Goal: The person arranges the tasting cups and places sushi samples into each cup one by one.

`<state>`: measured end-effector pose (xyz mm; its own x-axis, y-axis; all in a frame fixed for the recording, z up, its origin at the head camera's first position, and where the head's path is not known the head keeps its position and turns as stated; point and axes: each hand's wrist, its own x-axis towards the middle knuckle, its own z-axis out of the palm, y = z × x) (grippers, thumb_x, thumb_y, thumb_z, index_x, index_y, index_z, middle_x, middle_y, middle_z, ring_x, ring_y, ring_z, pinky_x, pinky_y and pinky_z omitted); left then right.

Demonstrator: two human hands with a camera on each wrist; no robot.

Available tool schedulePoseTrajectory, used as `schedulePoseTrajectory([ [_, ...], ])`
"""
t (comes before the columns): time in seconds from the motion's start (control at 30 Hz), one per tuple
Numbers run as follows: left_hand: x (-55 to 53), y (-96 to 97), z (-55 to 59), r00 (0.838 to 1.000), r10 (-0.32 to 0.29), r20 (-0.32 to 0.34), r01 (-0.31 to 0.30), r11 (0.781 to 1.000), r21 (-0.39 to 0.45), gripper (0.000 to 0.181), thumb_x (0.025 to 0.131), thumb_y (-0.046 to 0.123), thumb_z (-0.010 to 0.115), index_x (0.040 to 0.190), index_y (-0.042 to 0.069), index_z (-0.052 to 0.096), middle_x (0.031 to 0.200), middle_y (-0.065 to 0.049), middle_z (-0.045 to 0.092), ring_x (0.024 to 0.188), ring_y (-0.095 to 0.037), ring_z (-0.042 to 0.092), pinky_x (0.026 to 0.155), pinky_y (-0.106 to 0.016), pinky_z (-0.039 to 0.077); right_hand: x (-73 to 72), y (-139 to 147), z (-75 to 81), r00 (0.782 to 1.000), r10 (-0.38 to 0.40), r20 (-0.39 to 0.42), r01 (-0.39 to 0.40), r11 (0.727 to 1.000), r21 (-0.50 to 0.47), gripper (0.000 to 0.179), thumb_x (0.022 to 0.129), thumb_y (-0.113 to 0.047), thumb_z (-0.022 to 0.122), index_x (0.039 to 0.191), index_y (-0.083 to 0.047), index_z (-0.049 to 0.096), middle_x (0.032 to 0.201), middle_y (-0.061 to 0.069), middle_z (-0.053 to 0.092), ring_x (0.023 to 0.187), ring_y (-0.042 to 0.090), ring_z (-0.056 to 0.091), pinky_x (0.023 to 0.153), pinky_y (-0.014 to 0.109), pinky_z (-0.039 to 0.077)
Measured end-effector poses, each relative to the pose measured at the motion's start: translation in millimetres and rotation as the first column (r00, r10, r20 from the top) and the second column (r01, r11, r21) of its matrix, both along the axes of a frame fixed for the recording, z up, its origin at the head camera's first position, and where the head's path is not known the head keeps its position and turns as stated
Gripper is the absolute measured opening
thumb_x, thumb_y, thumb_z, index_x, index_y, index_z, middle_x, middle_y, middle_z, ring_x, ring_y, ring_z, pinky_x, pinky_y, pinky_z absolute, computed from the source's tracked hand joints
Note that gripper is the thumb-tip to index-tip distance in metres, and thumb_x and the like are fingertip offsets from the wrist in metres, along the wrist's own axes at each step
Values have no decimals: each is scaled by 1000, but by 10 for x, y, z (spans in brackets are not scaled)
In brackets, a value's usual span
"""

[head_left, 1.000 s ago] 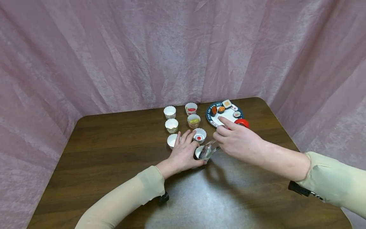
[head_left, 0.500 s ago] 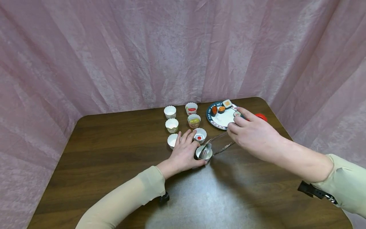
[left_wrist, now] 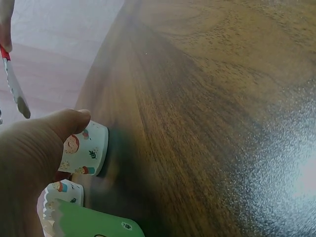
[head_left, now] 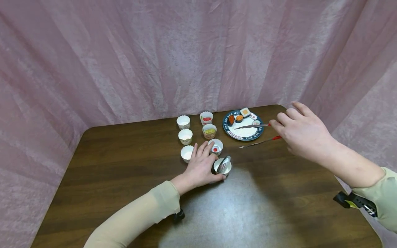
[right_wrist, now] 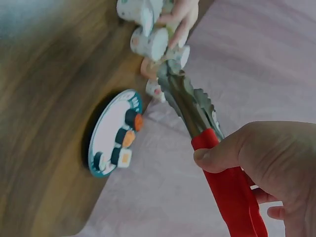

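Note:
My left hand (head_left: 201, 168) steadies a white paper baking cup (head_left: 228, 171), its thumb and fingers around the side; the thumb lies on the printed cup (left_wrist: 94, 150) in the left wrist view. Inside leans a toy sushi piece with silvery, fish-like skin (head_left: 224, 164), its top above the rim. My right hand (head_left: 305, 132) grips red-handled metal tongs (right_wrist: 224, 185). Their arms stand apart with nothing between them, over the right side of a blue-rimmed plate (head_left: 240, 132). On it are an orange-topped roll (head_left: 231, 120), another orange-topped roll (head_left: 239, 119), a square piece (head_left: 245, 112) and a small roll (head_left: 255, 122).
Behind the held cup stand cups with a red-dotted roll (head_left: 216, 148), a yellow piece (head_left: 209, 131) and a red piece (head_left: 206, 119). Three white cups (head_left: 185, 136) form a column to their left. A pink curtain (head_left: 155, 69) hangs behind the wooden table (head_left: 130, 162).
The tongs have let go of the silvery piece, leaving it in the cup. My right hand has drawn them up and right. My left hand stays on the cup.

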<state>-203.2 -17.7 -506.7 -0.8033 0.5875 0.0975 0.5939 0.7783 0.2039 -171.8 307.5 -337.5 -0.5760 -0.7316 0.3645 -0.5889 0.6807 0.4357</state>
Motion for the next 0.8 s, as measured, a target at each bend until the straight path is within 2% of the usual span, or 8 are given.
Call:
schedulePoseTrajectory([
  [0.23,-1,-1,-31,1000,-15,5,15,1000,11,64,77,73,75,115,22,70,167,-10,24,154,-35,15,122,-60,4,-98,141,-98,999,-33,3,33,997,-65,52,58,-1,81,109,0,72,90,14,61,89,41,57,109,63,35],
  [0.43,22,-71,-10,1000,-6,6,6,1000,4,73,74,81,71,121,26,67,168,-8,23,154,-33,14,122,-59,2,-148,203,-131,999,-48,-11,46,994,-99,49,62,-3,77,111,0,71,88,16,61,88,42,57,105,62,38],
  [0.63,66,-194,90,1000,4,-23,-3,999,41,79,75,83,67,127,24,64,166,-9,25,153,-33,17,121,-61,5,-164,292,-138,995,-99,8,99,990,-100,52,64,-7,79,114,0,69,90,18,60,89,43,56,104,63,36],
  [0.8,75,-293,192,999,20,-41,-16,996,84,82,82,80,63,139,21,59,166,-9,25,153,-33,17,121,-62,7,-193,339,-164,989,-144,32,146,985,-94,56,63,-10,84,116,1,69,91,18,60,90,43,57,105,63,34],
])
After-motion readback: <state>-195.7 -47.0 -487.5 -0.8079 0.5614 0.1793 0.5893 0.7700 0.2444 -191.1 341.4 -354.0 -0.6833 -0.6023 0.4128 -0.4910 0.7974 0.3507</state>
